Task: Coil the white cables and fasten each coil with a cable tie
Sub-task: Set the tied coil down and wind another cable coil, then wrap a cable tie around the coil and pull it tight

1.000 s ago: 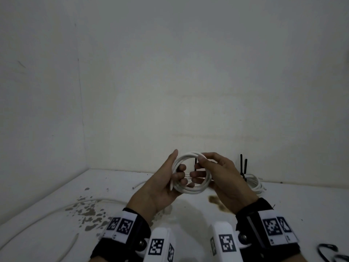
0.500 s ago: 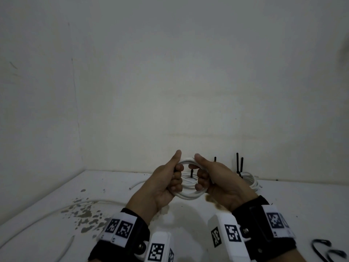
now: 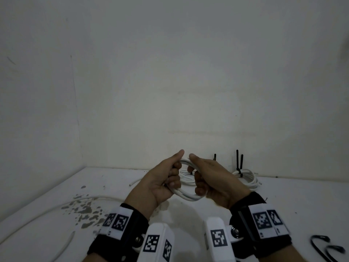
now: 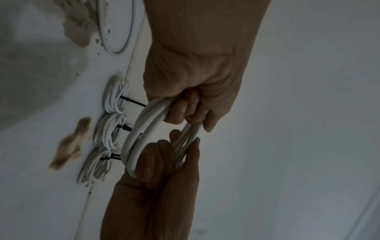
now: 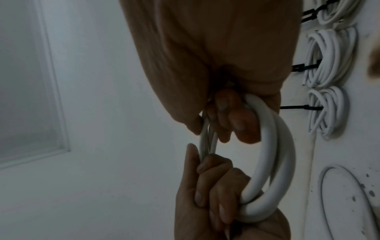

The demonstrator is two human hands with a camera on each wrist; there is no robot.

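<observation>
Both hands hold one coil of white cable (image 3: 187,197) up above the table, in front of me. My left hand (image 3: 171,176) grips its left side with curled fingers, thumb on top. The right hand (image 3: 198,177) grips the right side the same way, and the thumbs nearly meet. In the left wrist view the left fingers (image 4: 185,112) wrap the coil (image 4: 144,128), with the right hand (image 4: 156,170) below. In the right wrist view the right fingers (image 5: 230,113) hook the coil (image 5: 273,146). I see no tie on this coil.
Three coils fastened with black ties lie by the back wall (image 4: 115,97) (image 4: 107,131) (image 4: 94,165); one shows at the right (image 3: 245,177). A loose white cable (image 3: 56,207) trails over the stained left side of the table. Loose black ties (image 3: 324,246) lie at the near right.
Both hands have closed round the coil, with the fingers curling in and the thumbs coming together on top. The coil has been squeezed narrower and tipped flatter.
</observation>
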